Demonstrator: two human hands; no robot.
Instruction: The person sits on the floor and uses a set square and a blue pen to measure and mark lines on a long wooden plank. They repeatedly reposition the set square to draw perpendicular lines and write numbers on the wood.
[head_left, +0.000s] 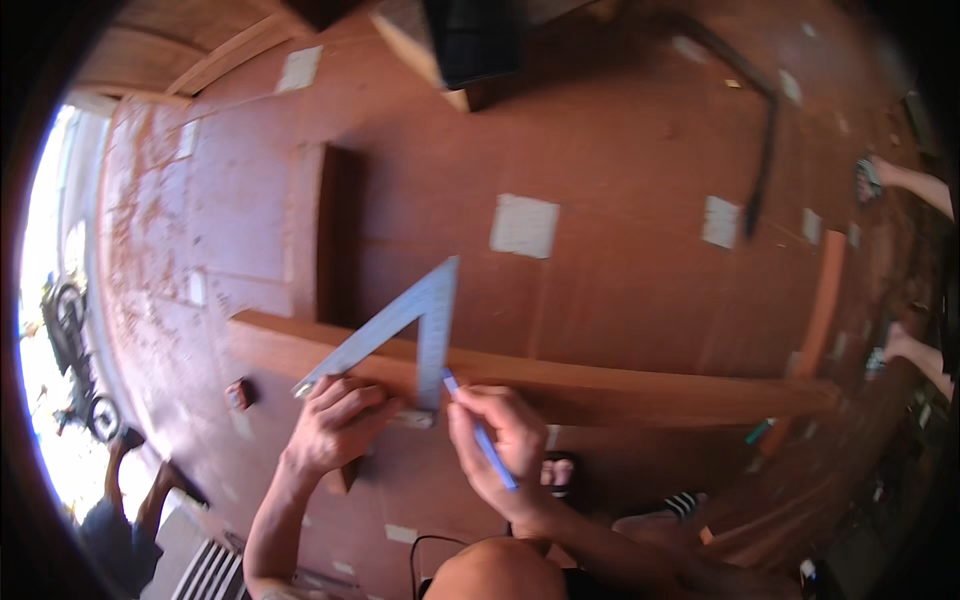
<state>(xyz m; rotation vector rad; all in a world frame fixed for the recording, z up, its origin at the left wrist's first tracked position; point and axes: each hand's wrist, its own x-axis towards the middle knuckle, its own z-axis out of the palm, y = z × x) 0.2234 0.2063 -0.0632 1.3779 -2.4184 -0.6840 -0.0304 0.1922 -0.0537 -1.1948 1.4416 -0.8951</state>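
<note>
A long reddish-brown timber beam lies crosswise in front of me. Across its left half rests a silver triangular square, its thick edge along the beam's near side. My left hand is closed over that edge, pressing the square to the timber. In my right hand is a slim blue pen, pinched between the fingers. The pen's tip is at the square's right-hand edge, over the beam; whether it touches the wood I cannot tell.
A timber piece reaches under the beam's left end; another strip is at its right end. A small red object sits on the brown floor. Other people's legs show at right and lower left. A dark object stands at the top.
</note>
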